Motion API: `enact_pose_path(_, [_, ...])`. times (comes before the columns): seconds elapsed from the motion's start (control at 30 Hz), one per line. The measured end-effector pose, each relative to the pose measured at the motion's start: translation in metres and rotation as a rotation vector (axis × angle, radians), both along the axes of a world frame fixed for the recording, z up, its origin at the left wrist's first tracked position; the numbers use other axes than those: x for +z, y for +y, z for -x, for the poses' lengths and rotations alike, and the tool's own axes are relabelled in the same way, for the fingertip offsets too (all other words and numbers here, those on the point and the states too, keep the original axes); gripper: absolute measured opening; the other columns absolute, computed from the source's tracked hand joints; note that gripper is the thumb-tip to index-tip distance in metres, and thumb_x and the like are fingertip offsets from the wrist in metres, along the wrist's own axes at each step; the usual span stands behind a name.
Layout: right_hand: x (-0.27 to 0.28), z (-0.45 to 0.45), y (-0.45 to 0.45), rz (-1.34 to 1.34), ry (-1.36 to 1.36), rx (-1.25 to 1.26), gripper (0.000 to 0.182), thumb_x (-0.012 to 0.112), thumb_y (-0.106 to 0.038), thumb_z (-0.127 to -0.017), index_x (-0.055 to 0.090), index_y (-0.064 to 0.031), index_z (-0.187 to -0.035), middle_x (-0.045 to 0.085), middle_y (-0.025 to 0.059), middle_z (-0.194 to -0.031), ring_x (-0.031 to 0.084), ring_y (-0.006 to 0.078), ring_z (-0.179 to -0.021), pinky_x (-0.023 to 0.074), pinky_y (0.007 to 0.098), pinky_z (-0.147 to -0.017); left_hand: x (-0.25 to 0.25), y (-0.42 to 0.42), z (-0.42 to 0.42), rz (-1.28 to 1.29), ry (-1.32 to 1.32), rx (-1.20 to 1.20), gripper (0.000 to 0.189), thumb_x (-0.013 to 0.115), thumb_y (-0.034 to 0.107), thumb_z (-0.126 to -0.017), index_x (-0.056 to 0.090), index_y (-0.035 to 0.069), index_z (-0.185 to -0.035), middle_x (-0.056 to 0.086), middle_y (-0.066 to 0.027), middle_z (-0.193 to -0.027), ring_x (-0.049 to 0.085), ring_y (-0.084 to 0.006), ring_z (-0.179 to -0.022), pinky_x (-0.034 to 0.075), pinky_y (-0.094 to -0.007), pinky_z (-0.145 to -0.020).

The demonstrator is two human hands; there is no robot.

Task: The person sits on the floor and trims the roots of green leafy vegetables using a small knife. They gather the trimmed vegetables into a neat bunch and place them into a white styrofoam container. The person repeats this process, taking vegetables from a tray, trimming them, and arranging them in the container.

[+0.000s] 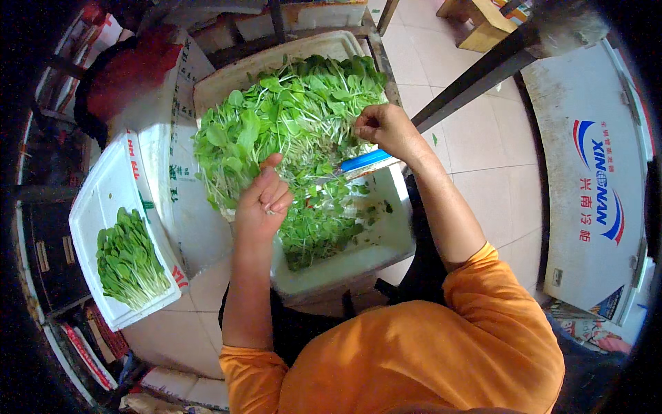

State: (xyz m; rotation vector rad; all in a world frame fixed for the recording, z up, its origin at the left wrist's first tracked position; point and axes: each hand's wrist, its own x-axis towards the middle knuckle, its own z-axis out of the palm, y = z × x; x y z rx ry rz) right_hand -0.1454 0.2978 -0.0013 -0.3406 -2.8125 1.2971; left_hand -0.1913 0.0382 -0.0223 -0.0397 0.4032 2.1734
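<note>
A thick bed of leafy green seedlings (289,103) with pale stems fills a shallow tray (331,44) before me. My left hand (266,191) is over its near left part, fingers curled, with a small pale bit at the fingertips. Whether it grips any stems is unclear. My right hand (385,129) is at the right edge of the greens, thumb and fingers drawn together; I cannot make out anything between them. Just below it lies a blue-handled tool (366,160), its far end partly among leaves. Loose greens (320,227) lie in a white basin (341,274) nearest my body.
At left, a white foam container (98,207) holds a neat bunch of greens (129,259), beside a large printed foam box (199,217). A dark post (465,80) slants on the right. Beyond the tiled floor (481,134) stands a white freezer (574,129). A wooden stool (478,26) is at top right.
</note>
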Motion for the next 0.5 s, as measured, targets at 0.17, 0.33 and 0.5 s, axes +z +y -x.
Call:
enact_pose_path(0.17, [0.009,-0.006,0.002,-0.090,-0.092,0.074,0.015,0.064,-0.016,-0.068,0.059,-0.0017,-0.070,0.058,0.0097,-0.061,0.054,0.0176,-0.056,0.0436,0.0294,-0.055,-0.003,-0.002,0.001,0.000,0.018,0.016,0.020,0.042,0.015,-0.087,0.050,0.000,-0.099,0.027,0.0036,-0.047,0.026,-0.0048,-0.041,0.027,-0.0188,-0.042])
enact_pose_path(0.33, [0.000,0.003,-0.016,-0.240,0.094,0.004,0.022,0.062,-0.020,-0.071,0.060,0.0016,-0.072,0.059,0.0141,-0.063,0.057,0.0239,-0.055,0.0438,0.0315,-0.053,-0.004,0.004,0.001,0.091,0.020,0.021,0.020,0.041,0.016,-0.087,0.050,0.000,-0.097,0.027,0.0032,-0.047,0.027,-0.0054,-0.041,0.027,-0.0191,-0.041])
enact_pose_path(0.5, [0.036,-0.015,-0.057,-0.019,0.339,0.046,0.011,0.057,-0.009,-0.073,0.056,0.0023,-0.073,0.054,0.0077,-0.059,0.051,0.0102,-0.055,0.0411,0.0254,-0.051,0.002,0.001,-0.002,0.038,-0.007,0.070,0.018,0.042,0.016,-0.087,0.050,0.001,-0.094,0.027,0.0032,-0.047,0.025,-0.0053,-0.042,0.024,-0.0197,-0.042])
